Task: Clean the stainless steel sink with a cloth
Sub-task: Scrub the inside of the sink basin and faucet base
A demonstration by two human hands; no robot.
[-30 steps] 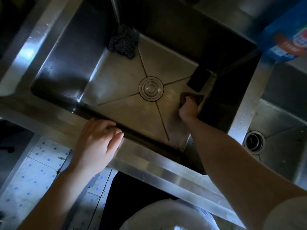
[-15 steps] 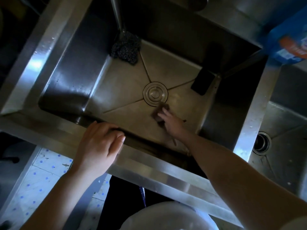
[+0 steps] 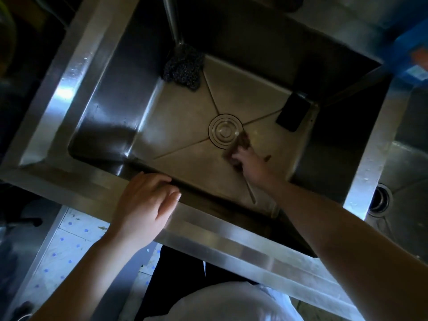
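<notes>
Stainless steel rectangular sink basin (image 3: 208, 242), seen from above, has a floor creased by four lines that run to a round ringed drain cover (image 3: 224, 131) at its middle. A brown folded cloth (image 3: 240, 143) lies on the basin floor, touching the drain cover's right edge. The right hand (image 3: 251, 164) is on the near part of the cloth, its arm reaching in over the front-right corner of the rim. That hand is motion-blurred, so I cannot tell whether its fingers pinch the cloth or press flat on it.

The left hand (image 3: 146, 205) rests palm-down on the sink's front rim. Its fingers are relaxed and gently bent, the tips at the inner lip, and they hold nothing.

A dark, wiry scouring pad (image 3: 183, 68) sits in the far-left corner of the basin floor, just beneath the metal tap spout (image 3: 172, 22). A black rectangular block (image 3: 293, 112) leans in the far-right corner against the right wall. Beyond the right rim is a second steel basin with an open drain hole (image 3: 379, 200). A blue container (image 3: 407, 54) stands blurred at the far-right corner of the rim. Below the front rim are pale floor tiles with blue dots (image 3: 69, 246).
</notes>
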